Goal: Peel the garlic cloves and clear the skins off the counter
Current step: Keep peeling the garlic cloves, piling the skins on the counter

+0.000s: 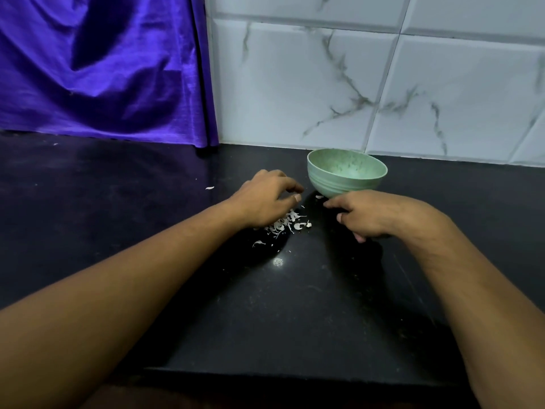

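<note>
A purple cloth (97,66) hangs at the far left, its hem reaching the dark desk (295,305). A little to its right one stray flake (209,188) of garlic skin lies alone on the desk, apart from everything else.

Next comes my left grip (265,199), palm down, the heel and little-finger side resting on the pile of skins (283,224). Its fingers are bent and loose, the thumb stands apart from the forefinger, and nothing is pinched between them, so this grip is slack and unclosed. The pile of skins is a heap of white shreds on the desk, half under that hand and spilling out toward me, with a few loose bits just in front of it.

Between my hands a small scrap (319,197) lies just beside the foot of the green bowl (346,172), which stands near the white marbled tile wall (413,84).

My right grip (374,215) sits just in front of the bowl, hiding its base. The forefinger reaches left with its tip down at the desk, and the other fingers are curled under; whether they hold anything I cannot tell
</note>
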### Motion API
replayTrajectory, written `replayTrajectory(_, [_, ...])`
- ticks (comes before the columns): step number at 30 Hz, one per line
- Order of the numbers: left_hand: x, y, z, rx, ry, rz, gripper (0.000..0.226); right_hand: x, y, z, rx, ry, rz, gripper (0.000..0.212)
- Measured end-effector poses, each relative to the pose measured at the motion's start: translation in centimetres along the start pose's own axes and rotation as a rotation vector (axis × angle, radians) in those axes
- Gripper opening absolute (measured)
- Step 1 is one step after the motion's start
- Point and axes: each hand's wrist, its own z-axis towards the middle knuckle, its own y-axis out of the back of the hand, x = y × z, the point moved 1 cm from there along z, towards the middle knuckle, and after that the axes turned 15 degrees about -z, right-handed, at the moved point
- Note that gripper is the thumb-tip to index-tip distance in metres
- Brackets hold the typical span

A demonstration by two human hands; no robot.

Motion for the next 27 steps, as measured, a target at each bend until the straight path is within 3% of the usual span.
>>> replayTrajectory(3, [-0.2,-0.4,1.5,0.060,0.043,0.043,0.078,0.1,-0.2,0.0,0.009,-0.018,0.046,0.056])
replayTrajectory(10, [-1.9,-1.6,3.1,0.156,0.103,0.126,0.041,0.2,-0.3,0.2,-0.003,-0.035,-0.009,0.048])
replayTrajectory(18, [-1.7,-2.0,3.1,0.159,0.085,0.136,0.040,0.2,-0.4,0.6,-0.034,-0.023,-0.159,0.048])
replayTrajectory(27, [-1.5,-1.8,2.4,0.143,0.048,0.079,0.037,0.0,-0.4,0.5,-0.053,0.026,-0.142,0.048])
